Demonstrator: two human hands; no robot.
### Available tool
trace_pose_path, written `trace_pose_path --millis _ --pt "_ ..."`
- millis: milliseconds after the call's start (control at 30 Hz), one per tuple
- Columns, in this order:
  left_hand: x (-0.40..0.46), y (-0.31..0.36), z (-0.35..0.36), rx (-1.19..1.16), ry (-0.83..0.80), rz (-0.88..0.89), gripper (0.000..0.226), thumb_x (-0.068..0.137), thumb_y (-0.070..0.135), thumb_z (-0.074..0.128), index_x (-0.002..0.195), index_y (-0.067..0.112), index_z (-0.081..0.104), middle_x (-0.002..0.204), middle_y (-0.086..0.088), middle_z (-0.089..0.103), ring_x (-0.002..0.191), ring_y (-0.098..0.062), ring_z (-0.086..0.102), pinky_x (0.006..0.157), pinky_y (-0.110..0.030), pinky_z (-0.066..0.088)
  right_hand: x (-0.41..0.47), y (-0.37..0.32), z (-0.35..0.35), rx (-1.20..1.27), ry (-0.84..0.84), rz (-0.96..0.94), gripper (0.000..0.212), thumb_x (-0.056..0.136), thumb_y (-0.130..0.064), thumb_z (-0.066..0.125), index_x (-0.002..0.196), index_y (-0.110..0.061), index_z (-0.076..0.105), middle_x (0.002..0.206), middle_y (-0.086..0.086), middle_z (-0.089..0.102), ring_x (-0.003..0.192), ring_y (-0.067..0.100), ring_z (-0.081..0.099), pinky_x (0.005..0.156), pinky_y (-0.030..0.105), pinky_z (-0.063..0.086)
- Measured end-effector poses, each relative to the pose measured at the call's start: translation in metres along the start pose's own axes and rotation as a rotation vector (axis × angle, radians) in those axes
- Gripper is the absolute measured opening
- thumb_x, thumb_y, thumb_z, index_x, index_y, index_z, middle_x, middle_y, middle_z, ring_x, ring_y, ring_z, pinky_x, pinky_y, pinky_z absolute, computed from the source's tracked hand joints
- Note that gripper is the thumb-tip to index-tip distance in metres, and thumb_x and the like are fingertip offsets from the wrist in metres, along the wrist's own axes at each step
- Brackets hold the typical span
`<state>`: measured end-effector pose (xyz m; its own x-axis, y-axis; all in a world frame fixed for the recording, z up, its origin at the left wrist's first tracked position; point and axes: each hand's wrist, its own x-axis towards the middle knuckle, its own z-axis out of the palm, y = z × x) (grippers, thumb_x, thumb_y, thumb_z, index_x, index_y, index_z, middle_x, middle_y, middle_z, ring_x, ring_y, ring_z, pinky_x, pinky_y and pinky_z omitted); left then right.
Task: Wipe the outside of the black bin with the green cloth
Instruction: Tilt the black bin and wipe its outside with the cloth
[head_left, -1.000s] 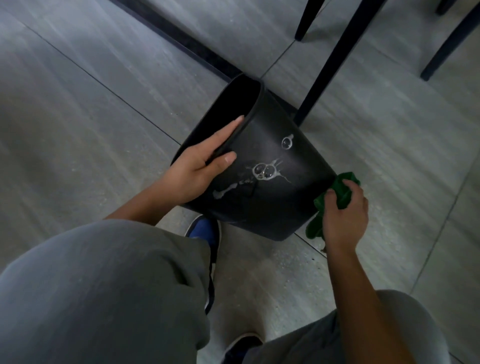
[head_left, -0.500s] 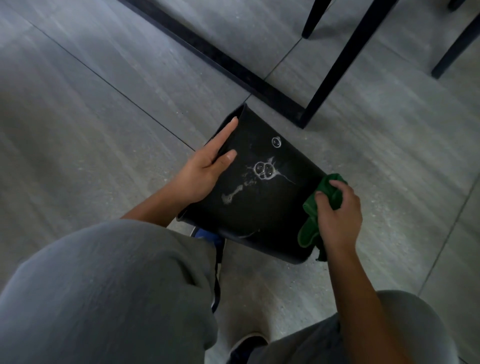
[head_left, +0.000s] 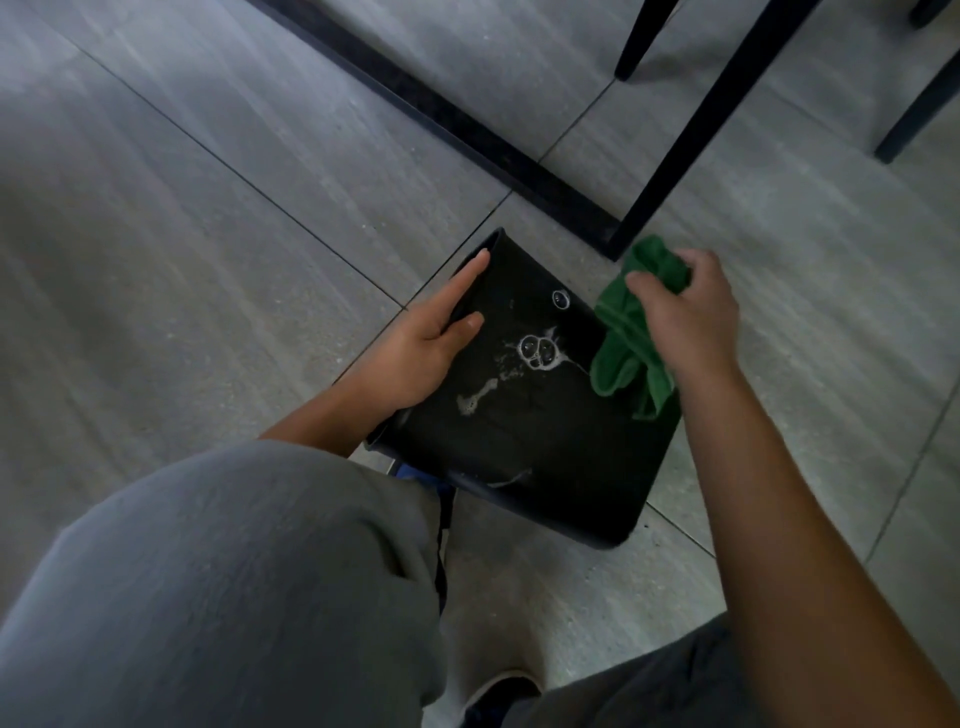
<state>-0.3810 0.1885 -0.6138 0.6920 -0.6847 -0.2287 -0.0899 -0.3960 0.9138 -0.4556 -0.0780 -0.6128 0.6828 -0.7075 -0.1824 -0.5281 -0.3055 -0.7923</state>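
Observation:
The black bin (head_left: 540, 447) lies tipped over on the grey floor between my knees, its side facing up, with soap bubbles (head_left: 540, 352) and a foam streak on it. My left hand (head_left: 426, 343) holds the bin by its rim at the upper left, fingers stretched along the edge. My right hand (head_left: 685, 322) grips the bunched green cloth (head_left: 628, 338) at the bin's upper right edge; the cloth hangs down against the bin's side.
Black furniture legs (head_left: 691, 130) and a black floor bar (head_left: 447, 119) stand just behind the bin. My grey trouser knees (head_left: 223, 587) fill the lower left, and a dark shoe (head_left: 493, 701) shows at the bottom. A blue shoe tip (head_left: 415, 475) peeks from under the bin.
The bin has tipped flatter, its opening turned away. My right hand has moved the cloth from the bin's lower right up to its upper right edge.

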Motion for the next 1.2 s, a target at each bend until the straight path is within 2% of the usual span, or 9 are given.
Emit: trace_pose_path --millis 133,267,400,467,600,833,900,1033,1200 --pt "0.002 0.007 0.006 -0.027 0.014 0.016 0.056 0.111 0.022 0.039 0.163 0.027 0.018 0.154 0.016 0.039 0.138 -0.005 0.050 0.116 -0.033 0.043 -0.006 -0.022 0.038 -0.073 -0.162 -0.063 0.042 0.099 -0.040 0.061 0.141 -0.035 0.056 0.118 -0.020 0.061 0.091 -0.012 0.061 0.074 0.014 0.048" --pt "0.002 0.009 0.008 -0.045 0.081 0.009 0.050 0.112 0.021 0.037 0.161 0.020 0.026 0.149 0.028 0.036 0.132 0.021 0.040 0.114 -0.013 0.034 -0.035 -0.025 0.067 -0.198 0.058 -0.187 0.039 0.100 -0.031 0.057 0.138 -0.030 0.063 0.143 -0.008 0.061 0.128 0.014 0.055 0.109 0.043 0.045" --pt "0.009 0.006 0.010 -0.150 0.152 -0.058 0.048 0.113 0.019 0.033 0.160 0.011 0.029 0.163 -0.003 0.036 0.149 -0.008 0.035 0.123 -0.025 0.027 -0.088 -0.025 0.086 -0.216 0.017 -0.387 0.044 0.094 -0.034 0.054 0.136 -0.028 0.065 0.145 0.000 0.059 0.129 0.022 0.053 0.102 0.036 0.039" --pt "0.012 0.006 0.011 -0.159 0.184 -0.087 0.047 0.113 0.020 0.032 0.159 0.010 0.030 0.163 0.000 0.035 0.148 -0.003 0.031 0.121 -0.019 0.025 -0.122 -0.020 0.094 -0.220 -0.001 -0.462 0.044 0.093 -0.034 0.055 0.134 -0.026 0.067 0.144 0.002 0.059 0.125 0.025 0.054 0.097 0.036 0.037" --pt "0.012 0.005 0.014 -0.095 0.141 -0.071 0.049 0.111 0.022 0.039 0.159 0.018 0.030 0.162 0.004 0.034 0.149 -0.004 0.031 0.127 -0.034 0.023 -0.161 0.016 0.091 -0.303 0.011 -0.483 0.045 0.096 -0.035 0.056 0.141 -0.031 0.058 0.148 0.004 0.055 0.128 0.029 0.052 0.102 0.041 0.039" --pt "0.011 -0.004 0.014 -0.009 0.101 -0.061 0.058 0.110 0.021 0.045 0.163 0.027 0.021 0.153 0.014 0.041 0.116 0.029 0.046 0.099 0.000 0.039 -0.091 0.080 0.029 -0.309 0.307 0.043 0.042 0.102 -0.027 0.059 0.143 -0.020 0.059 0.147 0.019 0.055 0.130 0.042 0.051 0.108 0.050 0.041" --pt "0.010 0.000 0.015 0.000 0.120 -0.049 0.057 0.111 0.023 0.042 0.163 0.026 0.021 0.156 0.014 0.037 0.125 0.022 0.045 0.107 -0.006 0.036 -0.075 0.076 0.025 -0.244 0.332 0.078 0.044 0.099 -0.020 0.061 0.144 -0.017 0.059 0.147 0.019 0.055 0.131 0.041 0.051 0.110 0.048 0.041" --pt "0.014 0.009 0.017 -0.043 0.178 -0.045 0.051 0.112 0.023 0.037 0.162 0.017 0.026 0.164 -0.004 0.036 0.151 -0.016 0.034 0.125 -0.044 0.028 -0.097 0.029 0.067 -0.236 0.246 -0.144 0.048 0.094 -0.025 0.061 0.142 -0.024 0.059 0.152 0.012 0.052 0.137 0.032 0.047 0.112 0.040 0.034" --pt "0.013 0.005 0.013 -0.030 0.233 -0.074 0.049 0.112 0.018 0.038 0.160 0.018 0.031 0.154 -0.007 0.050 0.139 -0.012 0.050 0.121 -0.039 0.036 -0.155 0.016 0.102 -0.314 0.041 -0.510 0.054 0.097 -0.036 0.055 0.150 -0.033 0.048 0.156 0.004 0.044 0.140 0.027 0.044 0.112 0.039 0.029"
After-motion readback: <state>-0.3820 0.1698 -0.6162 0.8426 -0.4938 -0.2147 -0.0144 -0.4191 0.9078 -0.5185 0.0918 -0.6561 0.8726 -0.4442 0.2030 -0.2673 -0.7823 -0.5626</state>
